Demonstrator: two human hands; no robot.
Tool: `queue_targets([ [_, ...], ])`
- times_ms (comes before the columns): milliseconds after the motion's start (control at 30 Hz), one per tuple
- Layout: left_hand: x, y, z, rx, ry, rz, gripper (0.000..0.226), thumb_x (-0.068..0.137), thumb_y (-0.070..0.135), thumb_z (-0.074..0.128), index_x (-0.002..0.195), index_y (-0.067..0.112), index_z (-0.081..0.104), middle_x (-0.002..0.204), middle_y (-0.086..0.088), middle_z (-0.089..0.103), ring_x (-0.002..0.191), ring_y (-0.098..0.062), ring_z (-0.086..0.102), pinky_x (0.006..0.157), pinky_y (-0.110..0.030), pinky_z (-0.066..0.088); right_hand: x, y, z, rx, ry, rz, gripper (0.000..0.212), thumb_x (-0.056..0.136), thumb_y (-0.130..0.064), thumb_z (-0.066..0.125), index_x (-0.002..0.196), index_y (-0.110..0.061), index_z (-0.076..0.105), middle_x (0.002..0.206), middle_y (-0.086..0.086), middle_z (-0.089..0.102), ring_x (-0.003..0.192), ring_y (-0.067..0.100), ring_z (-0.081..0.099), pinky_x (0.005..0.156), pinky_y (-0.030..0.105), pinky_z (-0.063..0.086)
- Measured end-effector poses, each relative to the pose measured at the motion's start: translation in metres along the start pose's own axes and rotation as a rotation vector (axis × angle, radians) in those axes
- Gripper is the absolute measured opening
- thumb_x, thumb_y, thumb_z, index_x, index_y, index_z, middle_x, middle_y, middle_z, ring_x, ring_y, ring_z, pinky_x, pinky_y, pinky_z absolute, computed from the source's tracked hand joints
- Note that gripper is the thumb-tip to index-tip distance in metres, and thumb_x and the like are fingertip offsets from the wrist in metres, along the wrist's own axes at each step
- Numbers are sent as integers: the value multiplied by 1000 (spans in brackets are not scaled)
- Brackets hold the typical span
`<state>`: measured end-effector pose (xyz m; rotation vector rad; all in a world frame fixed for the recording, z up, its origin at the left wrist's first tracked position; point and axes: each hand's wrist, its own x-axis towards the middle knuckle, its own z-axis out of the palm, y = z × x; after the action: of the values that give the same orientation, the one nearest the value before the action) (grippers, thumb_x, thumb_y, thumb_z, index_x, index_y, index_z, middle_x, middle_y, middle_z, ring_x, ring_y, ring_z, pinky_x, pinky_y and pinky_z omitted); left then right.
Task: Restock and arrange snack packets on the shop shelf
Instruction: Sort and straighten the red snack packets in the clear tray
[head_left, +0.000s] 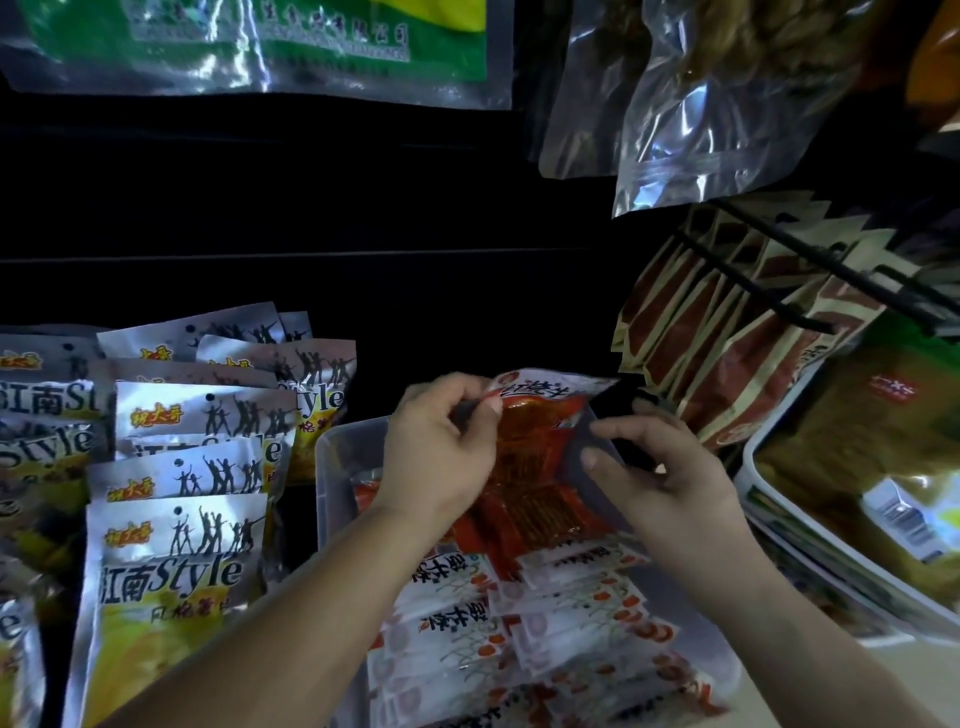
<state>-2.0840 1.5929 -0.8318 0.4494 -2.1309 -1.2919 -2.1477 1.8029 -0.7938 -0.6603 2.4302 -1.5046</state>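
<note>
Left hand (436, 457) fingers pinching red snack packet (540, 441) at its far left corner, right hand (670, 478) fingers curled on its right edge, packet held over clear tray (332, 447) of matching packets (519, 623), silver packets (197, 467) left.

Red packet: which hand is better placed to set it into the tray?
Probably left. The left hand pinches the packet at its top corner, directly above the tray; the right hand sits at its side edge, grip unclear.

Red-orange packet (540, 441); silver-yellow packets (176, 561), black dancer silhouettes; clear tray (332, 467); green bag (260, 41)
</note>
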Motion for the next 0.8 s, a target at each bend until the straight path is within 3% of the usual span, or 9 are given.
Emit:
queue_targets([
  [100,-18,38,-15,-203,-140,-102,7,102,20,64,95,20,66,80,8,71,71,-7,67,63,-22,51,-2,-17,1,163,-45,-54,30,83,-37,76,111,-29,68,141,-23,56,142,-2,43,114,32,43],
  [167,-34,51,-19,-335,-178,-191,3,100,15,65,101,18,64,89,1,77,82,-17,75,74,-33,61,-3,-25,-1,328,-82,-97,22,85,-17,76,105,-16,65,117,-3,73,118,14,67,99,38,57],
  [233,-45,54,-21,-405,-132,-236,17,96,9,70,98,18,56,86,-8,75,81,-34,73,79,-55,61,-5,-32,-3,385,-93,-92,25,85,-3,75,105,-15,66,96,10,71,94,20,70,81,30,60],
  [300,-50,53,-25,-423,-94,-247,28,93,4,73,90,22,51,83,-14,70,79,-43,67,75,-60,58,-9,-33,-2,371,-142,-41,38,81,-12,79,116,-24,68,104,12,64,97,17,66,82,26,57],
  [367,-51,53,-32,-440,-148,-246,28,94,3,71,87,23,52,79,-11,69,74,-34,67,68,-47,59,-12,-32,0,323,-176,27,46,81,-25,80,124,-35,68,124,5,61,117,15,63,94,33,59],
  [467,-52,57,-40,-475,-284,-238,21,97,3,65,86,17,55,73,4,63,69,-12,60,64,-29,53,-13,-27,-4,471,-253,72,34,87,-14,74,121,-20,66,125,22,62,116,38,64,94,55,59],
  [567,-54,58,-45,-414,-346,-250,26,98,5,65,94,30,70,82,4,68,76,-13,65,70,-28,55,-16,-28,-6,589,-285,83,33,86,-7,71,118,-14,65,111,32,63,102,45,64,83,56,58],
  [667,-59,58,-46,-429,-453,-339,50,93,4,71,128,39,66,107,5,77,100,-12,73,86,-30,61,-19,-27,-5,574,-280,81,55,86,0,70,135,-22,61,121,20,71,116,40,67,97,58,55],
  [800,-62,56,-44,-446,-360,-316,53,91,-1,72,130,34,66,116,5,77,111,-12,71,89,-29,60,-26,-26,-5,620,-361,106,70,89,1,69,149,-28,50,129,17,70,123,38,66,101,64,52],
])
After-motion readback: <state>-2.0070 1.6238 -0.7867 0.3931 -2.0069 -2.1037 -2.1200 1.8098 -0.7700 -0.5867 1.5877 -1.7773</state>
